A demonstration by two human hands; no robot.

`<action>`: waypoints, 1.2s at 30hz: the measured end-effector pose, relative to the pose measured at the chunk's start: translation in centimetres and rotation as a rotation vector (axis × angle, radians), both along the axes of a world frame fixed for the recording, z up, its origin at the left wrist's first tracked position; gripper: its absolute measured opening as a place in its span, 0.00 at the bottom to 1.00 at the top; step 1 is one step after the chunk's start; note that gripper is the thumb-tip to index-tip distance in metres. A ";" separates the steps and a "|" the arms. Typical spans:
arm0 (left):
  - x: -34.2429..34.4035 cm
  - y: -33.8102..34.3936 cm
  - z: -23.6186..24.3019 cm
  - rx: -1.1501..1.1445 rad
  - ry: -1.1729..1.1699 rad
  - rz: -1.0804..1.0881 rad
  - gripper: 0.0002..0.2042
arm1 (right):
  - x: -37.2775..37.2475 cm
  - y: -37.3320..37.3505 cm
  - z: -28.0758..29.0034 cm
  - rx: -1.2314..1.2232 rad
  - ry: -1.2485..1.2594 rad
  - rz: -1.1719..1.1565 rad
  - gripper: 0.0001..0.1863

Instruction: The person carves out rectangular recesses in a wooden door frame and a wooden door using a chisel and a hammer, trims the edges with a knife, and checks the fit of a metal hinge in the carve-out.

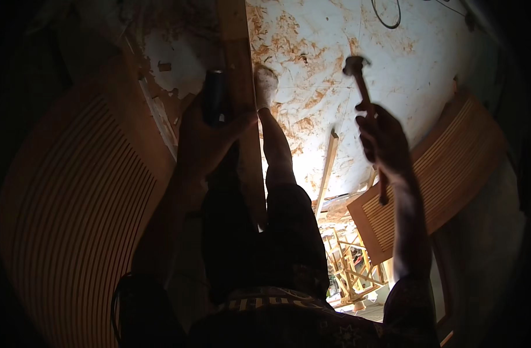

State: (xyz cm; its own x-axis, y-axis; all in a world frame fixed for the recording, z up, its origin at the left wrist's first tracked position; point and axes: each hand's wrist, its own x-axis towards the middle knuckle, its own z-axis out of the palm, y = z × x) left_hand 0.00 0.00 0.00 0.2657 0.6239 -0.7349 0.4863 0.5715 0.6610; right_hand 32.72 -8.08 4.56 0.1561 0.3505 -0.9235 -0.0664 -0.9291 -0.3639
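Observation:
A hammer (pixel 363 87) is gripped by its wooden handle in my right hand (pixel 384 139), raised on the right with its metal head up and away from the wood. Between my legs stretches a long wooden plank (pixel 240 75), running from the top edge down toward my lap. My left hand (pixel 204 139) is closed at the plank's left side, its thumb lying across the wood. Beside those fingers a dark, rounded object (pixel 214 95) shows; shadow hides what it is and whether I hold it.
A large slatted wooden panel (pixel 85 191) stands at the left, another slatted panel (pixel 434 180) at the right. The pale floor (pixel 318 69) has brown stains. My right foot (pixel 266 84) rests beside the plank. A narrow wooden strip (pixel 327 168) and a wooden frame structure (pixel 352 267) lie beyond my right leg.

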 end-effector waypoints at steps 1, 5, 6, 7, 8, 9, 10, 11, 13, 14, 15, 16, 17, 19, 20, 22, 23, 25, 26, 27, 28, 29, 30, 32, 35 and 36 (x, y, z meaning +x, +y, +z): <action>-0.3 -0.7 0.0 -0.019 -0.038 0.059 0.18 | -0.8 -1.4 -0.2 -0.015 -0.006 0.009 0.16; -1.0 -2.5 -0.5 0.027 -0.101 0.245 0.23 | -1.9 -5.2 -1.9 -0.069 0.080 -0.121 0.16; -0.7 -2.9 -0.3 0.018 -0.047 0.232 0.21 | -2.4 -5.0 -2.2 -0.064 0.046 -0.102 0.17; -0.1 -3.2 0.3 0.022 0.002 0.223 0.19 | -2.8 -4.4 -2.6 -0.025 -0.004 -0.079 0.18; 0.8 -3.5 0.5 0.037 0.034 0.235 0.18 | -3.1 -3.4 -3.1 0.031 -0.023 -0.052 0.19; 1.4 -4.1 0.9 0.051 0.079 0.247 0.17 | -3.7 -2.4 -3.8 0.081 -0.026 -0.023 0.20; 2.4 -4.9 1.1 0.070 0.106 0.279 0.17 | -4.5 -1.0 -4.5 0.173 -0.090 0.044 0.20; 3.1 -5.3 1.2 0.088 0.131 0.314 0.17 | -5.1 0.7 -4.8 0.241 -0.103 0.074 0.21; 3.0 -5.5 1.7 -0.009 0.162 0.420 0.16 | -6.9 4.7 -5.4 0.356 -0.059 0.085 0.23; 3.3 -5.6 1.7 -0.065 0.161 0.475 0.16 | -7.3 6.5 -5.4 0.388 -0.038 0.073 0.24; 3.3 -5.8 1.6 -0.064 0.181 0.498 0.15 | -8.1 8.0 -5.1 0.407 -0.002 0.032 0.25; 3.2 -6.3 1.4 -0.068 0.203 0.522 0.14 | -8.6 9.0 -5.1 0.432 -0.006 0.061 0.27; 3.0 -6.7 1.2 -0.073 0.227 0.547 0.13 | -9.2 9.9 -5.2 0.456 -0.009 0.091 0.29; 3.4 -7.4 0.8 0.028 0.221 0.557 0.11 | -10.2 11.5 -5.3 0.525 -0.025 0.118 0.32; 3.5 -7.7 0.6 0.078 0.221 0.564 0.10 | -11.0 12.1 -5.4 0.567 -0.031 0.114 0.32; 3.5 -7.7 0.5 0.005 0.248 0.697 0.10 | -12.0 13.2 -5.8 0.636 -0.059 0.132 0.31; 3.3 -7.8 0.6 -0.033 0.260 0.764 0.10 | -12.2 13.2 -6.0 0.637 -0.061 0.146 0.31; 2.6 -7.7 0.7 -0.002 0.363 0.734 0.11 | -12.2 13.2 -6.4 0.649 -0.059 0.180 0.30; 2.2 -7.7 1.0 0.012 0.414 0.717 0.11 | -12.4 13.4 -6.1 0.641 -0.013 0.152 0.29; 2.0 -7.2 1.9 0.027 0.417 0.726 0.12 | -12.0 13.5 -6.0 0.632 -0.008 0.164 0.29; 1.6 -6.4 2.9 0.050 0.418 0.735 0.13 | -12.0 13.7 -5.7 0.614 -0.015 0.167 0.29; 1.1 -5.9 3.8 0.074 0.419 0.742 0.14 | -12.0 14.0 -5.5 0.596 -0.023 0.167 0.28; 0.3 -5.7 4.8 0.067 0.442 0.706 0.15 | -11.9 14.4 -5.1 0.596 0.001 0.224 0.28; -1.0 -6.4 5.8 0.038 0.481 0.624 0.17 | -11.6 14.8 -5.5 0.607 0.008 0.263 0.28; -0.7 -9.0 5.7 0.099 0.423 0.571 0.19 | -11.4 14.7 -5.2 0.577 0.030 0.306 0.30; 0.2 -9.4 5.7 0.099 0.385 0.563 0.20 | -11.4 14.8 -5.1 0.575 0.011 0.319 0.30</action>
State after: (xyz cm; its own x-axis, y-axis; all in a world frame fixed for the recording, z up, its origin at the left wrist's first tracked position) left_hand 0.23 -9.41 5.66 -0.3875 0.6595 -0.6441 0.3437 0.7517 0.5629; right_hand 21.33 6.76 -0.53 -0.0449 0.8162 -0.5760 0.1735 -0.5614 -0.8092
